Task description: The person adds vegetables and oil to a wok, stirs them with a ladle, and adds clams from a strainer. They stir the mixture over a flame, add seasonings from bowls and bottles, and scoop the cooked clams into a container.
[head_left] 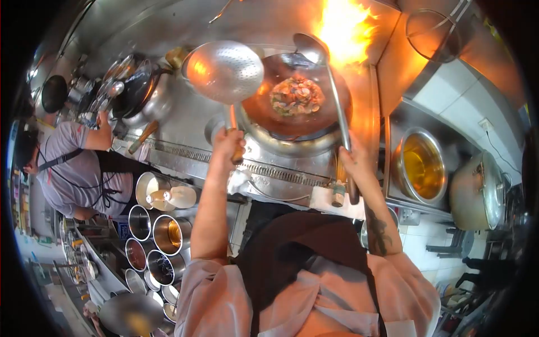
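Observation:
My left hand (227, 147) is closed around the wooden handle of a perforated skimmer (224, 70), raised just left of the wok. My right hand (357, 159) is closed on the long handle of a ladle (338, 101), whose bowl is over the far right rim of the wok. In the wok (261, 109), on the burner, lies a heap of food in small pieces (297, 96), reddish, pale and green. A tall flame (347, 33) flares behind the wok's right side, beside the ladle bowl.
A pot of yellow oil (422, 167) and a large lidded pot (477, 191) stand at right. Several metal containers (163, 267) are at lower left. A co-worker (90, 163) works at the left beside another wok (135, 92). A wire strainer (435, 36) hangs upper right.

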{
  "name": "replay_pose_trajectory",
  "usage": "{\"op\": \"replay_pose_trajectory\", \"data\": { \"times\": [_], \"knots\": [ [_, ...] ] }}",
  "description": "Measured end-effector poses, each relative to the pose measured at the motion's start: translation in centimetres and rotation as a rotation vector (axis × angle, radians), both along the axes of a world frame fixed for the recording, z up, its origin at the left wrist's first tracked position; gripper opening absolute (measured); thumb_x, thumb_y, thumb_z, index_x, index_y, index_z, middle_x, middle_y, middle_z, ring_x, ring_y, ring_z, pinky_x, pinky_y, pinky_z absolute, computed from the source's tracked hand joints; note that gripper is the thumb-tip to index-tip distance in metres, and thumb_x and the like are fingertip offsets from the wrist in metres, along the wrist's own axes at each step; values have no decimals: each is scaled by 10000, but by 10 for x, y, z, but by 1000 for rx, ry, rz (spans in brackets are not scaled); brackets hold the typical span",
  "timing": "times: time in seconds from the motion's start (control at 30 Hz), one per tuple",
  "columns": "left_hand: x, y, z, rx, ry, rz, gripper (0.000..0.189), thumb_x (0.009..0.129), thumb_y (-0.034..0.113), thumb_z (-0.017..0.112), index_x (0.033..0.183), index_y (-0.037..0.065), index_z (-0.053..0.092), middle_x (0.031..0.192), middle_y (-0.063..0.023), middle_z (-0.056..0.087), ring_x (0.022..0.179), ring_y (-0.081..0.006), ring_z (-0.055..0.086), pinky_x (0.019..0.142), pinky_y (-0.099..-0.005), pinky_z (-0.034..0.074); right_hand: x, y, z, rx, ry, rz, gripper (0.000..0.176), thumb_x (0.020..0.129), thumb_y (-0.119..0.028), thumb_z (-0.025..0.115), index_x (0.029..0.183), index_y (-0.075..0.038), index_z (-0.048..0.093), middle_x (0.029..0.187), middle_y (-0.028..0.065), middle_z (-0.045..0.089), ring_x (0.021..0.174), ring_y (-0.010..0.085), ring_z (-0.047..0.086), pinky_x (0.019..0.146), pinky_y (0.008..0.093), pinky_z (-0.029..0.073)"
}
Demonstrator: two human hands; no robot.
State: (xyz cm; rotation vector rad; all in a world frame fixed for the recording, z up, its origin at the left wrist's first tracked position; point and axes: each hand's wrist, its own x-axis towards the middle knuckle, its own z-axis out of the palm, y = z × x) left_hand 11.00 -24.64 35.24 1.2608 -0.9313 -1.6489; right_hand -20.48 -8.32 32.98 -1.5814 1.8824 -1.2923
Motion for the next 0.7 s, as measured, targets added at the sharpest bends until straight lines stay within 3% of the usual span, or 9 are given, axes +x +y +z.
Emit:
{"op": "replay_pose_trajectory", "data": {
  "times": [0.1, 0.23, 0.33, 0.4, 0.53, 0.6, 0.63, 0.67, 0.7],
  "knots": [
    [64, -8, -28, 60, 188, -9, 147, 820, 27, 597, 921, 23, 490, 697, -35, 516, 556, -115, 525, 430, -256, 433, -11, 10, -36, 147, -86, -78, 553, 882, -35, 549, 1400, 41, 368, 1084, 151, 602, 862, 132, 598, 757, 277, 487],
    [121, -13, -99, 192, 339, -30, 109, 824, 30, 589, 886, 9, 502, 696, -36, 516, 552, -108, 521, 444, -242, 440, 14, 30, 11, 334, -332, -143, 578, 897, -25, 548, 1422, 54, 321, 1202, 186, 576, 1014, 187, 597, 847, 296, 481],
    [129, -15, -146, 306, 376, -3, 87, 832, 54, 586, 876, 19, 520, 696, -29, 526, 530, -103, 511, 439, -233, 437, -3, 35, -25, 19, -88, -43, 565, 912, -35, 546, 1414, 70, 310, 1108, 137, 594, 681, 105, 569, 594, 243, 471],
    [131, -17, -167, 369, 319, 5, 68, 838, 66, 582, 858, 31, 528, 674, -24, 523, 513, -106, 504, 433, -225, 431, -15, 39, -28, 24, -81, -58, 553, 908, -45, 558, 1399, 73, 332, 995, 98, 604, 596, 70, 523, 519, 226, 433],
    [140, 4, -163, 155, -193, -17, 143, 822, 112, 607, 791, -27, 612, 685, -73, 590, 533, -146, 551, 455, -270, 447, -8, 35, 12, 262, -294, -74, 529, 898, -79, 588, 1371, 53, 390, 803, 31, 573, 557, 45, 492, 473, 216, 398],
    [150, 4, -194, -63, -853, -83, 400, 858, 305, 565, 838, -84, 652, 724, -250, 647, 721, -381, 649, 642, -439, 499, -7, 27, 11, 369, -382, -20, 516, 893, -95, 601, 1361, 30, 422, 731, 1, 538, 543, 42, 475, 457, 220, 385],
    [149, 15, -193, -180, -1021, -73, 472, 874, 385, 536, 870, -70, 662, 792, -301, 635, 824, -454, 624, 746, -491, 482, -16, 26, -13, 301, -307, 5, 486, 892, -100, 599, 1348, -13, 457, 798, 11, 571, 564, 45, 476, 449, 222, 387],
    [141, 30, -179, -310, -1104, -16, 411, 903, 356, 530, 856, -22, 685, 822, -270, 654, 810, -447, 626, 736, -499, 492, -13, 23, -25, 280, -277, -105, 435, 901, -68, 565, 1323, -33, 467, 828, 0, 568, 530, 34, 459, 435, 196, 365],
    [143, 45, -185, -589, -1378, -12, 294, 892, 240, 539, 968, -7, 680, 893, -259, 654, 840, -429, 625, 766, -489, 497, -28, 19, -42, 256, -228, -15, 444, 899, -81, 579, 1327, -47, 469, 849, 1, 576, 551, 33, 468, 437, 184, 366]
  ]
}}
